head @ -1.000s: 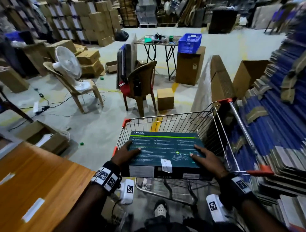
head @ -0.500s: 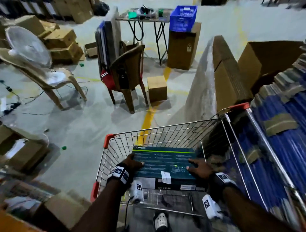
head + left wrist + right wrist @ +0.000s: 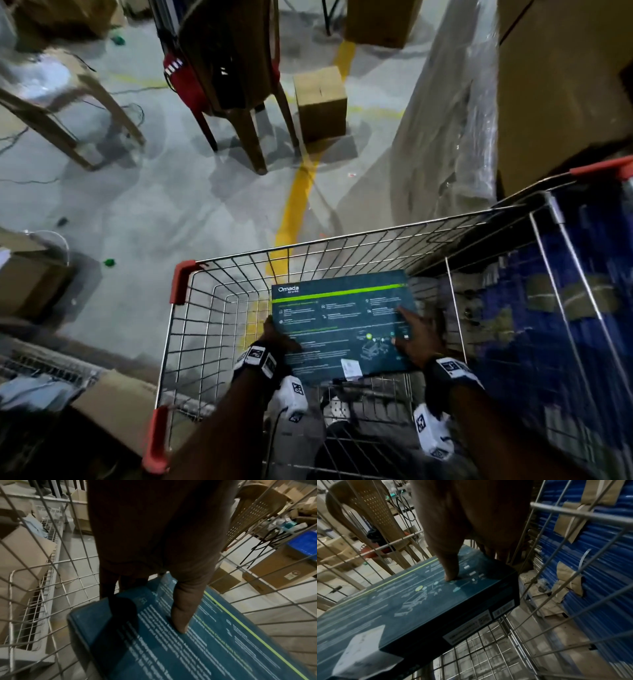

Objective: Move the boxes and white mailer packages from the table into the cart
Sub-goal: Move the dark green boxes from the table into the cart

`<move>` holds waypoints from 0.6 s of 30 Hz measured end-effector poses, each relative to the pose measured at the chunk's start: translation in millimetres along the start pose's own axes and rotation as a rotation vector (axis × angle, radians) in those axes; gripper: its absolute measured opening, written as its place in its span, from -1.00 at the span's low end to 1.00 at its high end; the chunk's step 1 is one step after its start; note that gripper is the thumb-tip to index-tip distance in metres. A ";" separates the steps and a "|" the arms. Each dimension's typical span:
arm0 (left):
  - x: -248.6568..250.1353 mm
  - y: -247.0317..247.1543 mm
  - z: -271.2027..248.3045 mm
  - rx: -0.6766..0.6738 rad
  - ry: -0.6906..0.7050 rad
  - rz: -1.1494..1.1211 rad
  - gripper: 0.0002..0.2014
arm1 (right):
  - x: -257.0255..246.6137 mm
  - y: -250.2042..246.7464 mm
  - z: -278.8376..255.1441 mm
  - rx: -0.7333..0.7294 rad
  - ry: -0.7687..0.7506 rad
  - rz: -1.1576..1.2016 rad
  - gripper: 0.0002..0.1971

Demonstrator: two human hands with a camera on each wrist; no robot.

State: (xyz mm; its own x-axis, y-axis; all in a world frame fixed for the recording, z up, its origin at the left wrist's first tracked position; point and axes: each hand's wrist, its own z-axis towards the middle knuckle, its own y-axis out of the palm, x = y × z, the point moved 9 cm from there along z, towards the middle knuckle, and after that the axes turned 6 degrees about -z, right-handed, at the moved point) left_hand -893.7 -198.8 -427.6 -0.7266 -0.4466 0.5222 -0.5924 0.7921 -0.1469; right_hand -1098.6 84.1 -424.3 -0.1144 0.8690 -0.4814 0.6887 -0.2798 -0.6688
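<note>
A flat dark teal box (image 3: 342, 325) with a green stripe and white print hangs inside the wire cart (image 3: 191, 301), low in the basket. My left hand (image 3: 277, 339) grips its left edge, thumb on top (image 3: 181, 615) and fingers down the side. My right hand (image 3: 411, 339) grips the right edge (image 3: 503, 592), thumb pressed on the top face and fingers wrapped under near the cart's right wall. Whether the box touches the cart floor is hidden.
Plastic chairs (image 3: 236, 68) and a small cardboard box (image 3: 320, 102) stand on the floor beyond the cart. Stacked blue flat packs (image 3: 565, 308) and a plastic-wrapped pallet (image 3: 452, 113) flank the cart's right. Cardboard boxes (image 3: 30, 284) lie at left.
Both hands have lowered the teal box from above the cart's rim down into the basket. My head has tipped downward, so the table has left the view.
</note>
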 end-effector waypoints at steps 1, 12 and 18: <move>-10.7 0.5 12.8 -0.005 -0.022 -0.028 0.12 | 2.9 4.2 4.7 0.003 0.017 -0.005 -0.19; -43.9 -9.1 58.5 0.058 -0.127 0.102 0.04 | 8.2 41.2 14.5 -0.090 0.147 -0.107 0.01; -43.6 -9.0 65.2 0.127 -0.039 0.155 -0.09 | 12.8 58.5 17.6 -0.216 0.127 -0.178 0.06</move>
State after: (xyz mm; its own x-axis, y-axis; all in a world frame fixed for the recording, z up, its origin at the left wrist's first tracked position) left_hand -879.3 -213.6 -503.8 -0.8239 -0.3414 0.4524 -0.5100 0.7948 -0.3289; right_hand -1072.4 71.7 -479.6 -0.1655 0.9446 -0.2835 0.8041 -0.0372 -0.5934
